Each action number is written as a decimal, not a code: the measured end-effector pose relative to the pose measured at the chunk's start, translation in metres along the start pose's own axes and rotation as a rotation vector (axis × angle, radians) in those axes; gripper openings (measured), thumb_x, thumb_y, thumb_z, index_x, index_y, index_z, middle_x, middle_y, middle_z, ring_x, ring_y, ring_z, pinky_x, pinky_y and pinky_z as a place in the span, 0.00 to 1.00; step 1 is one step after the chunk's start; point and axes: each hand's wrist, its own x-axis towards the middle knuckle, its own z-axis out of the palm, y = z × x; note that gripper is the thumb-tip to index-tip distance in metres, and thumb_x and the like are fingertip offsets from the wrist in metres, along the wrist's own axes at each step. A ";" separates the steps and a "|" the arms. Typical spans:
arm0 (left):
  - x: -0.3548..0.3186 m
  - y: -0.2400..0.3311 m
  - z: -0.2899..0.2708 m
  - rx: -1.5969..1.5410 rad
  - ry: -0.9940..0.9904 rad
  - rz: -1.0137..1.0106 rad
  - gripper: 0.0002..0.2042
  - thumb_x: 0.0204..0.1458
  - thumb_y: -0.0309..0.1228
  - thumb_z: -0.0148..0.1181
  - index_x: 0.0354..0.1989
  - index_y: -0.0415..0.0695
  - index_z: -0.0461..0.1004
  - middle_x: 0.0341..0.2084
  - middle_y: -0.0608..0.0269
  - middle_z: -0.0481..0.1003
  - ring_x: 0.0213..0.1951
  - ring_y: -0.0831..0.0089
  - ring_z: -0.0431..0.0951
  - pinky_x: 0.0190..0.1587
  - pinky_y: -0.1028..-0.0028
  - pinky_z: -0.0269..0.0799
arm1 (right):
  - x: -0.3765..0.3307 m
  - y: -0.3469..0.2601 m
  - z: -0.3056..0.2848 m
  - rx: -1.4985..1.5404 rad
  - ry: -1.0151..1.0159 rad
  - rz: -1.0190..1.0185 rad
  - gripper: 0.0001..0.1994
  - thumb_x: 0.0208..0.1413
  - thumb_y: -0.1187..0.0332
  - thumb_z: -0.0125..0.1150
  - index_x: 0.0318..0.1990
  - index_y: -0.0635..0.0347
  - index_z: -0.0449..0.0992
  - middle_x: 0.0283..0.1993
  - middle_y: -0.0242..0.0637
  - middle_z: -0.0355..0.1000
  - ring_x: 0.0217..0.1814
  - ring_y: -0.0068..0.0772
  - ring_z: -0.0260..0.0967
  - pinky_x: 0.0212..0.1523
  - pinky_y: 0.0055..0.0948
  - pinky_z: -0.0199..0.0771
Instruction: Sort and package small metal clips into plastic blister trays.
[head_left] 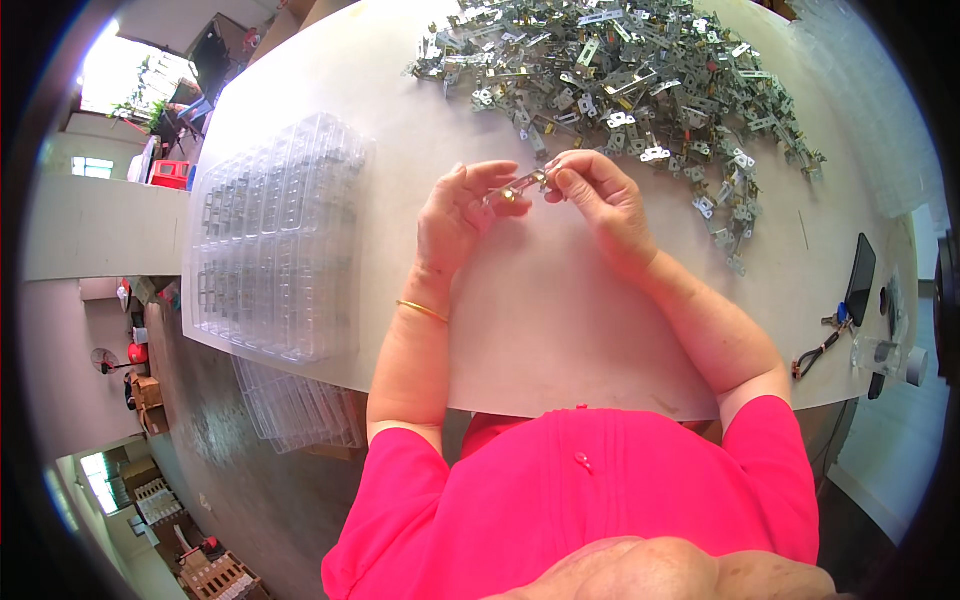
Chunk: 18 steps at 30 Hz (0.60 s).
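In front of my chest, just above the table, is a small metal bracket [518,187] with a brass-coloured part on it. My right hand [608,205] pinches one end between thumb and fingers. The fingers of my left hand [455,215] curl round the other end, partly hiding it. Right behind my hands spreads a large heap of similar metal brackets [620,75], its near edge close to my right fingers. To the left of my left hand lies a stack of clear plastic trays [285,240] with rows of metal pieces in their slots.
More clear trays [300,405] sit below the table's left edge. On the right side of the table [570,330] are a black phone [860,278], keys on a dark cord [822,352] and a roll of clear tape [912,366]. Clear plastic sheeting [865,110] lines the far right.
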 end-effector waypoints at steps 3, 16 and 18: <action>0.001 0.003 0.003 0.040 -0.041 0.152 0.24 0.57 0.31 0.44 0.60 0.30 0.67 0.56 0.44 0.71 0.56 0.53 0.74 0.62 0.58 0.67 | 0.001 0.002 -0.002 0.182 0.103 0.142 0.06 0.66 0.68 0.56 0.44 0.61 0.75 0.44 0.31 0.75 0.42 0.23 0.74 0.48 0.23 0.75; 0.000 -0.003 0.012 0.247 0.044 0.238 0.13 0.67 0.36 0.49 0.48 0.39 0.73 0.46 0.55 0.77 0.51 0.69 0.76 0.56 0.68 0.71 | 0.000 0.007 0.004 -0.001 0.151 0.076 0.07 0.65 0.66 0.58 0.46 0.57 0.75 0.38 0.25 0.73 0.37 0.15 0.69 0.40 0.18 0.71; -0.001 -0.002 0.012 0.236 0.052 0.179 0.13 0.67 0.37 0.48 0.44 0.40 0.73 0.41 0.56 0.79 0.47 0.69 0.79 0.51 0.70 0.73 | -0.003 -0.001 0.004 -0.016 0.132 0.099 0.07 0.65 0.66 0.58 0.46 0.56 0.75 0.34 0.22 0.73 0.34 0.13 0.67 0.35 0.16 0.69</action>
